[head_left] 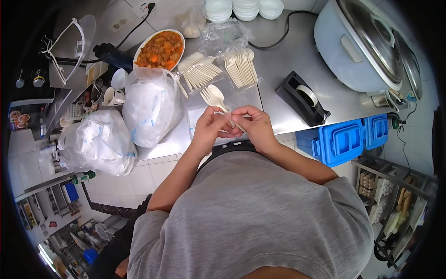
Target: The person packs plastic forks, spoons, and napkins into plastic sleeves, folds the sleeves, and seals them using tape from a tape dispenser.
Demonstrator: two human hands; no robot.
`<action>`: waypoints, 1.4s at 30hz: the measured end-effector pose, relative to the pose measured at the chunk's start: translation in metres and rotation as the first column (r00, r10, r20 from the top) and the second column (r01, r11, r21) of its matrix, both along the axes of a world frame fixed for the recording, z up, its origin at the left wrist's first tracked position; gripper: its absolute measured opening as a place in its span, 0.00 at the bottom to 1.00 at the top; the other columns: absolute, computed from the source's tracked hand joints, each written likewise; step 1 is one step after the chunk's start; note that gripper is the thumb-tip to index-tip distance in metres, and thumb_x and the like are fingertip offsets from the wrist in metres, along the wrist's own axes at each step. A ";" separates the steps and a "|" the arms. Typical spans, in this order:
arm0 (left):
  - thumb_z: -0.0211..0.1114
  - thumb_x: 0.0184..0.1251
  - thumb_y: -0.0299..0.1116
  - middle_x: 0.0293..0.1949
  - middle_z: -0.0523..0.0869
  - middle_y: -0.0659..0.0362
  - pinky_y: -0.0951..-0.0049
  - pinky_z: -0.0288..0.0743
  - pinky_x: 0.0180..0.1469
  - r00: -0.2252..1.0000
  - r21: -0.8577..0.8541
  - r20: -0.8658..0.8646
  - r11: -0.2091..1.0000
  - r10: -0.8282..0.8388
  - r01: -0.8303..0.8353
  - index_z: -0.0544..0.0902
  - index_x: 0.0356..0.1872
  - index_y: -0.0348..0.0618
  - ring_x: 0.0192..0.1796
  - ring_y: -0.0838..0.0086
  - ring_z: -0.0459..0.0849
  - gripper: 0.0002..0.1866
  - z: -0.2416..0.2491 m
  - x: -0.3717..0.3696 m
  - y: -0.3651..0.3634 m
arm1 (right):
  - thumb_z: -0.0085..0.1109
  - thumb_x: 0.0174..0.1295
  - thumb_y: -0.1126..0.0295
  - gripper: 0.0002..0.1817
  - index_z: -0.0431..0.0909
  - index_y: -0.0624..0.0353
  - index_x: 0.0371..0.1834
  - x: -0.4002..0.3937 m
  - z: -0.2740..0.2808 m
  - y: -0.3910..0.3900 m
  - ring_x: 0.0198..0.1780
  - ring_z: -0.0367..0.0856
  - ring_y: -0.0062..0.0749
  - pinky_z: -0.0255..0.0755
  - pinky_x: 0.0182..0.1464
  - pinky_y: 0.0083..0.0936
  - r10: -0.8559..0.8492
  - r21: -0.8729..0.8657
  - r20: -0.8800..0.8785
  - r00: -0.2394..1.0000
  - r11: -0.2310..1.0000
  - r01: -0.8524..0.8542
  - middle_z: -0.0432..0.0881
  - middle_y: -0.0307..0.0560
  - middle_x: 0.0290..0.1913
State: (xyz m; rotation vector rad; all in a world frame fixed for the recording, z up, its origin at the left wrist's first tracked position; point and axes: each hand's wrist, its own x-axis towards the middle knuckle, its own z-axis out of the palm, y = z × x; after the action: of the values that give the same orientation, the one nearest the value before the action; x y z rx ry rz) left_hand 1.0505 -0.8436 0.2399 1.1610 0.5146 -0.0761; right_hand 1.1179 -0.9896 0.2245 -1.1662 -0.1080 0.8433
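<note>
In the head view, a cream plastic spoon (214,91) and a matching plastic fork (207,96) lie together, heads pointing away from me. My left hand (214,125) is closed around their handles. From the other side my right hand (254,124) pinches at the handle ends, its fingertips meeting those of the left. Whether something thin is also between the fingertips cannot be made out. Just beyond are a pile of plastic forks (200,69) and a row of plastic spoons (240,69), both on clear wrapping. A black tape dispenser (297,97) stands to the right.
A plate of stew (160,50) and two filled white plastic bags (152,104) occupy the left of the steel counter (283,56). Stacked white bowls (246,8) stand at the back. A large lidded cooker (341,51) is at right, above blue bins (341,139).
</note>
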 end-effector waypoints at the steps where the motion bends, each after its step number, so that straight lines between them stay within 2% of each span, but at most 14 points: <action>1: 0.58 0.71 0.35 0.27 0.83 0.53 0.73 0.83 0.28 1.000 -0.005 -0.027 1.000 -0.004 0.004 0.71 0.44 0.37 0.28 0.69 0.87 0.11 -0.002 -0.001 -0.003 | 0.59 0.64 0.74 0.05 0.79 0.63 0.41 -0.001 0.000 -0.003 0.30 0.79 0.21 0.73 0.30 0.21 0.013 -0.020 0.013 1.000 1.000 -0.013 0.83 0.44 0.32; 4: 0.59 0.71 0.39 0.27 0.83 0.54 0.74 0.81 0.29 0.994 -0.027 -0.110 1.000 0.012 -0.015 0.74 0.38 0.37 0.27 0.71 0.84 0.13 -0.015 -0.002 -0.012 | 0.62 0.61 0.72 0.08 0.79 0.60 0.43 -0.002 -0.001 -0.013 0.31 0.80 0.26 0.74 0.33 0.25 0.215 -0.354 0.504 0.837 0.935 -0.027 0.82 0.43 0.34; 7: 0.60 0.70 0.41 0.27 0.83 0.57 0.74 0.79 0.32 0.975 -0.125 -0.214 0.988 0.068 -0.096 0.77 0.34 0.42 0.29 0.73 0.83 0.13 -0.028 -0.005 -0.013 | 0.61 0.60 0.70 0.11 0.78 0.57 0.45 0.000 0.008 -0.033 0.36 0.81 0.35 0.75 0.37 0.30 0.382 -0.400 0.869 0.315 0.917 -0.007 0.79 0.44 0.39; 15: 0.61 0.69 0.46 0.33 0.85 0.59 0.71 0.75 0.43 0.959 -0.460 -0.283 0.875 0.013 -0.148 0.79 0.36 0.44 0.39 0.71 0.83 0.14 -0.025 -0.002 -0.036 | 0.55 0.55 0.73 0.15 0.78 0.60 0.47 0.019 0.011 -0.067 0.43 0.80 0.41 0.76 0.42 0.35 0.243 -0.241 0.965 -0.099 0.970 0.024 0.79 0.46 0.44; 17: 0.62 0.68 0.43 0.35 0.85 0.57 0.70 0.74 0.47 0.981 -0.236 -0.186 0.966 0.059 -0.103 0.80 0.38 0.43 0.40 0.68 0.83 0.13 -0.012 -0.006 -0.039 | 0.58 0.51 0.77 0.15 0.80 0.58 0.44 0.033 0.003 -0.074 0.44 0.81 0.41 0.77 0.43 0.33 0.188 -0.156 0.970 -0.151 0.967 0.202 0.80 0.47 0.46; 19: 0.63 0.67 0.40 0.37 0.85 0.56 0.69 0.74 0.50 1.000 0.439 0.020 0.898 0.018 -0.025 0.80 0.40 0.42 0.41 0.64 0.83 0.12 -0.018 -0.016 -0.039 | 0.62 0.51 0.79 0.12 0.83 0.56 0.40 0.048 0.012 -0.081 0.40 0.83 0.41 0.79 0.40 0.30 0.114 -0.095 0.993 -0.016 0.893 0.440 0.82 0.47 0.43; 20: 0.64 0.66 0.38 0.38 0.85 0.55 0.67 0.74 0.50 0.987 0.857 0.120 0.514 -0.110 -0.047 0.80 0.40 0.42 0.42 0.61 0.83 0.11 -0.039 -0.028 -0.028 | 0.65 0.52 0.79 0.08 0.84 0.56 0.35 0.058 0.012 -0.086 0.34 0.83 0.37 0.79 0.36 0.26 0.043 -0.071 0.997 0.061 0.820 0.568 0.83 0.47 0.38; 22: 0.65 0.64 0.34 0.38 0.85 0.54 0.66 0.74 0.51 0.941 0.994 0.055 -0.074 -0.333 -0.084 0.80 0.40 0.42 0.42 0.58 0.83 0.09 -0.080 -0.057 -0.003 | 0.66 0.57 0.76 0.04 0.84 0.61 0.35 0.073 0.012 -0.100 0.31 0.83 0.28 0.78 0.33 0.22 -0.206 -0.010 0.936 0.286 0.796 0.606 0.84 0.45 0.36; 24: 0.65 0.62 0.32 0.37 0.84 0.54 0.65 0.74 0.50 0.887 0.985 -0.101 -0.171 -0.451 0.026 0.81 0.39 0.43 0.43 0.56 0.82 0.07 -0.096 -0.080 0.020 | 0.66 0.59 0.75 0.05 0.83 0.64 0.36 0.081 0.004 -0.111 0.30 0.82 0.24 0.78 0.33 0.20 -0.491 0.052 0.687 0.536 0.768 0.638 0.84 0.44 0.35; 27: 0.64 0.63 0.31 0.34 0.83 0.55 0.69 0.72 0.48 0.941 0.820 -0.240 0.469 -0.239 0.328 0.80 0.36 0.42 0.40 0.63 0.81 0.05 -0.055 -0.062 0.032 | 0.64 0.61 0.74 0.07 0.82 0.68 0.37 0.082 0.020 -0.124 0.29 0.81 0.24 0.77 0.33 0.19 -0.581 -0.053 0.535 0.613 0.701 0.711 0.83 0.45 0.33; 30: 0.61 0.62 0.25 0.29 0.78 0.70 0.81 0.67 0.39 0.886 0.522 -0.250 0.715 -0.391 0.464 0.78 0.32 0.41 0.33 0.85 0.72 0.01 -0.008 -0.014 0.074 | 0.64 0.61 0.75 0.08 0.80 0.70 0.38 0.083 0.009 -0.127 0.28 0.80 0.25 0.77 0.33 0.19 -0.651 -0.014 0.367 0.664 0.710 0.704 0.83 0.47 0.31; 35: 0.62 0.57 0.29 0.28 0.82 0.58 0.71 0.71 0.42 0.791 0.798 -0.319 0.303 -0.521 0.521 0.81 0.33 0.38 0.32 0.72 0.78 0.06 -0.058 0.064 0.106 | 0.63 0.61 0.76 0.07 0.78 0.69 0.38 0.067 -0.018 -0.115 0.27 0.81 0.27 0.77 0.33 0.20 -0.606 -0.045 0.248 0.756 0.772 0.634 0.82 0.47 0.29; 38: 0.64 0.60 0.32 0.30 0.81 0.52 0.66 0.72 0.45 0.920 0.946 0.211 -0.169 -0.331 -0.278 0.81 0.36 0.38 0.35 0.63 0.80 0.08 -0.065 0.061 0.065 | 0.64 0.61 0.76 0.07 0.76 0.67 0.36 0.057 -0.045 -0.120 0.27 0.82 0.28 0.78 0.33 0.21 -0.614 -0.077 0.194 0.765 0.768 0.636 0.82 0.47 0.29; 42: 0.66 0.59 0.34 0.38 0.78 0.51 0.61 0.71 0.47 0.983 0.941 0.128 0.331 -0.135 -0.078 0.79 0.38 0.39 0.45 0.58 0.77 0.10 -0.085 0.015 0.010 | 0.65 0.60 0.76 0.07 0.75 0.65 0.34 0.034 -0.072 -0.127 0.27 0.82 0.29 0.78 0.33 0.20 -0.663 -0.169 0.086 0.743 0.725 0.667 0.82 0.47 0.29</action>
State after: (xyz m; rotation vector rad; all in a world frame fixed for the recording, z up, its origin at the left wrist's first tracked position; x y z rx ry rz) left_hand 1.0658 -0.8335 0.1546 2.3513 0.3399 0.3756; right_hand 1.1520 -1.1170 0.1529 -1.2698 0.3763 0.1920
